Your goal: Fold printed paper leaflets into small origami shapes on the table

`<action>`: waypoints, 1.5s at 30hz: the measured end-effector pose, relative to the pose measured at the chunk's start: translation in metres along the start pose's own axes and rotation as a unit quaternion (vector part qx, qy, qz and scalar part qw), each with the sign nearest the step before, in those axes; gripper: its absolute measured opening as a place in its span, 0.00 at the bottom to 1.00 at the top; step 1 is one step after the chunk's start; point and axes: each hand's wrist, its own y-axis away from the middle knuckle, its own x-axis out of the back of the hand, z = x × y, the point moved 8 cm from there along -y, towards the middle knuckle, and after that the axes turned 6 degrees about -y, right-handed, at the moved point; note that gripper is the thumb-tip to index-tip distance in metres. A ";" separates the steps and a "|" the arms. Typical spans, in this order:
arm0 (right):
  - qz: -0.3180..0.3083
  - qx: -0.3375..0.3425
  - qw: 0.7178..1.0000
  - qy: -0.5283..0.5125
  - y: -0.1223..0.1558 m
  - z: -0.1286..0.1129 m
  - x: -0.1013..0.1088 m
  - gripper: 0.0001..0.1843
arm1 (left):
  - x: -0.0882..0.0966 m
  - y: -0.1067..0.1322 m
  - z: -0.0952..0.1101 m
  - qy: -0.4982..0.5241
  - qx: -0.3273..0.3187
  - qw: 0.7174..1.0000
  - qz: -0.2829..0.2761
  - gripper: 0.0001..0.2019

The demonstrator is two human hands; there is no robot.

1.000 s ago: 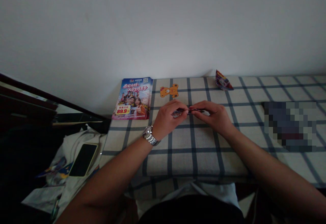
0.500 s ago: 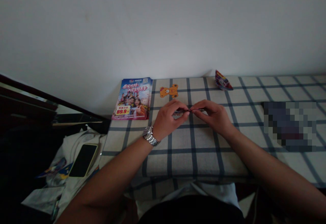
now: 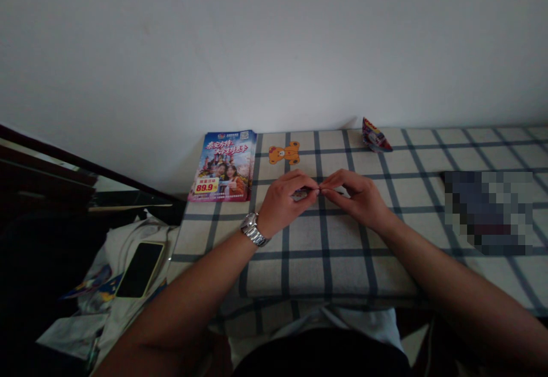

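My left hand (image 3: pixel 287 199) and my right hand (image 3: pixel 356 199) meet fingertip to fingertip above the checked cloth. Both pinch a small folded piece of printed paper (image 3: pixel 300 193), mostly hidden behind the fingers; only a thin coloured part shows inside the left hand's grip. A silver watch is on my left wrist. Just beyond the hands lies a flat orange bear cut-out (image 3: pixel 284 153). To the left is a stack of printed flyers (image 3: pixel 222 165), blue at the top and pink at the bottom. A folded printed paper shape (image 3: pixel 375 135) stands near the wall on the right.
A blue-and-white checked cloth (image 3: pixel 282 274) covers the table, which meets a pale wall (image 3: pixel 274 45). A blurred-out dark item (image 3: pixel 483 211) lies on the right. Below left, a phone (image 3: pixel 140 269) rests on white bags (image 3: pixel 128 234) beside a dark edge.
Both hands hold nearly the same place, with small shifts of the fingers at the pinched paper. The right fingertips now sit slightly lower. Everything else looks unmoved.
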 end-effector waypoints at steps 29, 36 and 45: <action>0.037 -0.053 0.997 0.046 0.000 0.007 0.010 0.05 | -0.001 0.000 -0.007 -0.022 0.020 1.000 -0.005 0.02; 0.087 -0.086 0.992 -0.027 0.001 0.018 0.023 0.09 | 0.010 0.000 -0.018 0.008 0.050 0.998 0.044 0.06; 0.084 -0.109 0.988 -0.065 0.001 0.024 0.022 0.11 | 0.013 0.000 -0.025 0.008 0.071 0.996 0.060 0.05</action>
